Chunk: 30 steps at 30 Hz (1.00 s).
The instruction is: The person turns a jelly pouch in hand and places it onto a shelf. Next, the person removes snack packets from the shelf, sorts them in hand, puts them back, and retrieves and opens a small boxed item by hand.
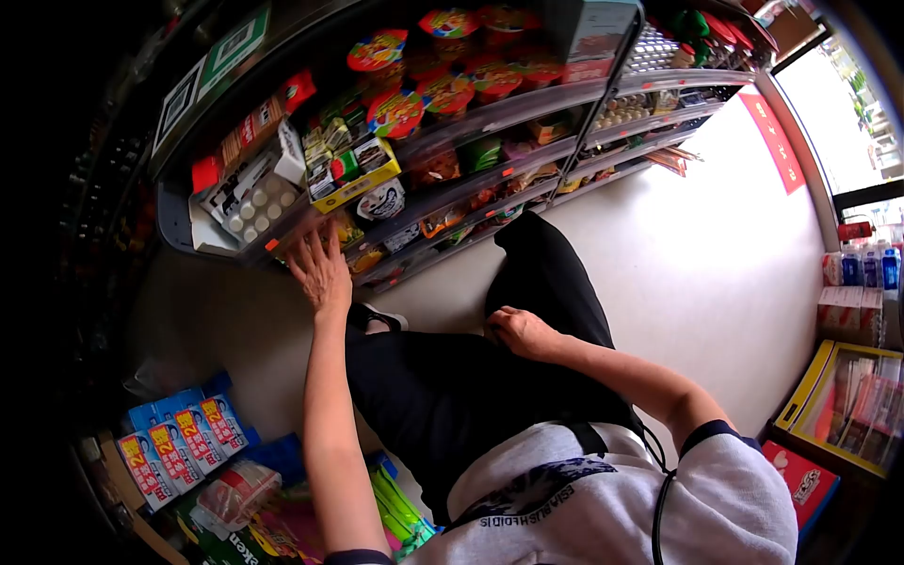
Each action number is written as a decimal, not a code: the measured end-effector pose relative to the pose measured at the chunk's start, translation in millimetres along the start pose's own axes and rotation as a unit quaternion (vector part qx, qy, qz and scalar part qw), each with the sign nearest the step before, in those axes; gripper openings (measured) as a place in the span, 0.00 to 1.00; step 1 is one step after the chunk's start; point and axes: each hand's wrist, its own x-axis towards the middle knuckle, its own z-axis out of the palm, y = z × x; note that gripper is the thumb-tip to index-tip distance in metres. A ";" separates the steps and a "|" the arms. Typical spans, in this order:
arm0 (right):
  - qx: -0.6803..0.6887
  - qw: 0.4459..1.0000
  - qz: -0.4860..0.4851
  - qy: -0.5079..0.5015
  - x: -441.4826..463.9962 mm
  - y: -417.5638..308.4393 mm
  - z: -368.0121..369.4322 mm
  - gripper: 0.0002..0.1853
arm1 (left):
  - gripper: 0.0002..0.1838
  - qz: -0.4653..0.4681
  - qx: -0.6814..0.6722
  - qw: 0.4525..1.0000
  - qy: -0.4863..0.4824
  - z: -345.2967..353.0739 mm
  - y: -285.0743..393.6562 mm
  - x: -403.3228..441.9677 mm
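My left hand [322, 268] reaches to the front edge of a store shelf [282, 247], its fingers spread and nothing visibly held. Just above it are a yellow display box [363, 185] of small packets and a white carton [252, 209] with round white pieces. A white pouch [380, 201] with dark print sits to the right of the fingers. My right hand [525, 332] rests on my dark trousers [565, 282] near the knee. Its fingers are curled in, and whatever they may hold is hidden.
Red-lidded cup noodles [395, 113] stand on the upper shelf. Boxes with red-and-yellow labels [184, 447] and green packets [400, 508] lie low at the left. On the right are a yellow-framed case [843, 405], a red box [800, 485] and bottles [871, 266]. Pale floor [706, 254] lies between.
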 end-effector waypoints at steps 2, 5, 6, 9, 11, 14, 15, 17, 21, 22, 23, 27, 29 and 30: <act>0.002 1.000 -0.018 0.008 6.3 13.1 11.4 0.10 | 0.41 0.004 -0.014 1.000 -0.001 -13.4 3.4 -2.3; 0.006 1.000 -0.024 0.005 10.7 21.9 18.3 0.10 | 0.43 0.009 -0.026 1.000 -0.010 -30.8 12.1 -15.4; 0.013 1.000 -0.022 0.006 9.7 22.9 19.0 0.10 | 0.43 0.012 -0.033 0.999 -0.011 -34.7 17.8 -23.9; 0.033 0.999 -0.025 0.017 9.3 22.9 17.5 0.09 | 0.41 0.023 -0.070 0.996 -0.040 -53.7 36.8 -57.8; 0.042 0.998 -0.037 0.030 6.7 22.3 14.1 0.09 | 0.38 0.034 -0.090 0.991 -0.097 -65.3 41.5 -88.3; 0.082 0.993 -0.058 0.057 10.4 27.2 13.2 0.10 | 0.30 -0.035 -0.129 0.966 -0.223 -63.6 36.8 -148.9; 0.091 0.992 -0.043 0.075 13.2 23.8 7.7 0.11 | 0.28 -0.089 -0.143 0.952 -0.257 -46.0 34.2 -178.5; 0.107 0.988 -0.014 0.110 24.9 13.9 -12.2 0.13 | 0.28 -0.159 -0.190 0.928 -0.279 -66.5 42.4 -187.0; -0.068 0.933 -0.127 0.331 92.0 24.0 -68.6 0.23 | 0.32 -0.218 -0.207 0.928 -0.219 -75.1 57.2 -207.8; -0.086 0.922 -0.124 0.358 110.7 23.6 -87.0 0.24 | 0.33 -0.249 -0.234 0.915 -0.213 -76.0 56.7 -209.6; -0.108 0.922 -0.106 0.356 128.2 23.5 -102.6 0.27 | 0.33 -0.278 -0.262 0.901 -0.207 -76.5 56.5 -211.4; -0.287 0.895 -0.088 0.330 184.6 40.2 -130.7 0.30 | 0.34 -0.260 -0.267 0.907 -0.198 -71.4 52.2 -213.9; -0.290 0.908 -0.092 0.290 202.0 58.6 -123.3 0.29 | 0.33 -0.280 -0.237 0.903 -0.223 -76.3 56.1 -206.3; -0.291 0.914 -0.093 0.268 205.4 62.5 -121.3 0.29 | 0.32 -0.290 -0.222 0.901 -0.235 -78.2 57.9 -203.1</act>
